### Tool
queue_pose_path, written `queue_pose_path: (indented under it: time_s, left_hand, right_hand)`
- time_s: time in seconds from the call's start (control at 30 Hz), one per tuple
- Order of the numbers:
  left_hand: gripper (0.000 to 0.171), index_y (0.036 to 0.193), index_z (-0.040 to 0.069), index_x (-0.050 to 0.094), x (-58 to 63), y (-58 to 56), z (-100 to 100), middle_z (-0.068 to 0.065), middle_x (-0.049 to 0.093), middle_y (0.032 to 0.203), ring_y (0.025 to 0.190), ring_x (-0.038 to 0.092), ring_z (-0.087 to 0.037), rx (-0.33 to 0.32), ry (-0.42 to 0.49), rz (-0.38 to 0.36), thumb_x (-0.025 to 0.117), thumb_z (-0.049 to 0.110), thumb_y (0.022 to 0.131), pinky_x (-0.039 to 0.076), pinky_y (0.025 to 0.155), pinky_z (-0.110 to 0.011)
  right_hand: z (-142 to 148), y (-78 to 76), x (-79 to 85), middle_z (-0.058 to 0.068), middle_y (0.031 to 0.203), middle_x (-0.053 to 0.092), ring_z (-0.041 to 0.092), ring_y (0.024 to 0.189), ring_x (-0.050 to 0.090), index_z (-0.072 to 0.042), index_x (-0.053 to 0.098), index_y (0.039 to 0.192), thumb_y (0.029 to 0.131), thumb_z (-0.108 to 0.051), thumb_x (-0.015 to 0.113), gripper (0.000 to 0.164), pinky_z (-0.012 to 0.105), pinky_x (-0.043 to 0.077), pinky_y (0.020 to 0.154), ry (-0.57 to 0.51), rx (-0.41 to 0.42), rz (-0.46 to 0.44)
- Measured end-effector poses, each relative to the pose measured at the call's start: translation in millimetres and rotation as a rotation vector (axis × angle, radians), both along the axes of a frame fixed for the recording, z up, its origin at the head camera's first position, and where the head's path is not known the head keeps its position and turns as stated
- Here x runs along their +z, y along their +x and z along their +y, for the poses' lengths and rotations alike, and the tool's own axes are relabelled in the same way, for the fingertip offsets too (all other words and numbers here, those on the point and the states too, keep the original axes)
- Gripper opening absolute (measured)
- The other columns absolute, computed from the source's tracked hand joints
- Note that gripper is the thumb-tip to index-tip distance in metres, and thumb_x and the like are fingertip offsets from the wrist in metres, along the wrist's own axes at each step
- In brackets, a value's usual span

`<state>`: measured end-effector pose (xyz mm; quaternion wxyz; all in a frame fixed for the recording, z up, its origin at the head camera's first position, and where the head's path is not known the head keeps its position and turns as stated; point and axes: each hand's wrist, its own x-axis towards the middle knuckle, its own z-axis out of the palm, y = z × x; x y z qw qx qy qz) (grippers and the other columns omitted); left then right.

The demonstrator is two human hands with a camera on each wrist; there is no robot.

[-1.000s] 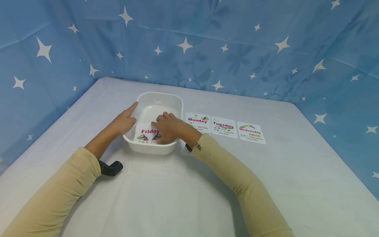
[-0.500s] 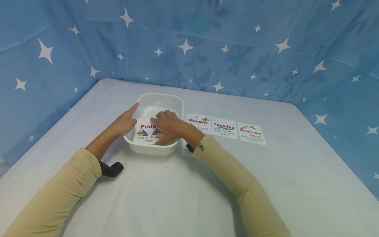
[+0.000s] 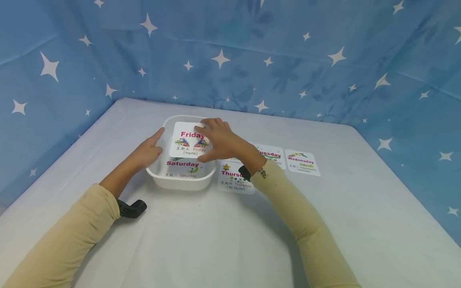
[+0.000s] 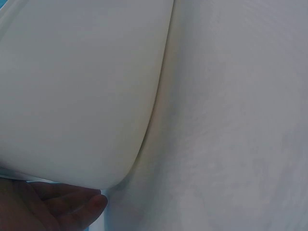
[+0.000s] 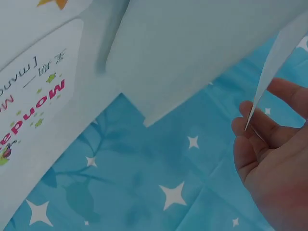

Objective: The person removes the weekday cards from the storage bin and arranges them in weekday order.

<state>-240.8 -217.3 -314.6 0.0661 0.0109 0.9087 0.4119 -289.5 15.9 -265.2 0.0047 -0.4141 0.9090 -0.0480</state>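
Right, Friday card (image 3: 187, 141) is up in the right hand (image 3: 225, 142), face readable, over the far part of the white tub (image 3: 181, 185). Grip: thumb near the lower right corner, fingers at the top right edge, hand spread only about a card's height. Right wrist view shows the card edge-on, running in among the fingers. Can't tell from where I stand whether any edge touches the tub wall.

Left hand (image 3: 145, 152) has the tub by its left rim: index straight along the side, thumb close over the rim, remaining fingers mostly hidden. Not open wide.

Saturday card (image 3: 181, 165) lies in the tub, face up, just below Friday in head view.

On the table (image 3: 180, 240), right of the tub: Thursday card (image 3: 234, 180) nearest, Monday card (image 5: 43, 96) mostly behind the right hand in head view, then Tuesday card (image 3: 271, 154) and Wednesday card (image 3: 302, 162).

Step looks like getting Friday out. To do it well: keep the left hand pinning the rim so the tub can't skid. Hold the card by its edges, no bending. Raise it over the right wall before going sideways. Mind the sleeve and wrist over Thursday and Tuesday; a low forearm could drag them.
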Motion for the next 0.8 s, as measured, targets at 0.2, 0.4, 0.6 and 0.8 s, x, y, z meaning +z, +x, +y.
queue_pose_path:
  time_s: [0.2, 0.4, 0.6, 0.8]
  left_hand:
    - [0.071, 0.146, 0.015, -0.008, -1.9, 0.0, -0.4, -0.017, -0.004, 0.152, 0.139, 0.002, -0.041, -0.014, 0.006, -0.001, 0.031, 0.004, 0.088, 0.008, 0.112, -0.056]
    - [0.070, 0.147, 0.015, -0.007, 0.1, 1.1, -2.7, -0.015, -0.004, 0.152, 0.139, 0.001, -0.039, 0.013, -0.018, 0.011, 0.029, 0.004, 0.088, 0.008, 0.111, -0.056]
    - [0.070, 0.146, 0.017, -0.008, 1.1, 3.3, 0.3, -0.014, -0.005, 0.152, 0.139, 0.000, -0.039, 0.020, -0.004, -0.005, 0.029, 0.004, 0.088, 0.008, 0.111, -0.056]
    - [0.069, 0.146, 0.018, -0.008, -0.7, 1.8, 1.2, -0.012, -0.005, 0.153, 0.139, 0.000, -0.038, 0.028, -0.010, -0.004, 0.029, 0.005, 0.090, 0.008, 0.112, -0.055]
  right_hand:
    - [27.3, 4.2, 4.1, 0.005, 0.149, 0.024, 0.024, 0.136, 0.020, -0.024, 0.034, 0.142, 0.070, -0.049, 0.070, 0.084, 0.045, 0.018, 0.112, -0.030, -0.041, -0.018]
    - [71.2, 8.9, 3.4, 0.004, 0.149, 0.026, 0.026, 0.136, 0.022, -0.024, 0.035, 0.141, 0.069, -0.045, 0.073, 0.083, 0.049, 0.018, 0.110, -0.060, -0.099, -0.064]
    - [125.1, 16.7, -6.9, 0.009, 0.150, 0.025, 0.029, 0.137, 0.023, -0.019, 0.035, 0.141, 0.070, -0.038, 0.075, 0.083, 0.050, 0.022, 0.104, -0.023, -0.144, -0.113]
    - [162.9, 28.1, -16.2, 0.011, 0.148, 0.030, 0.030, 0.135, 0.028, -0.016, 0.037, 0.140, 0.069, -0.036, 0.076, 0.084, 0.050, 0.026, 0.100, 0.026, -0.180, -0.125]
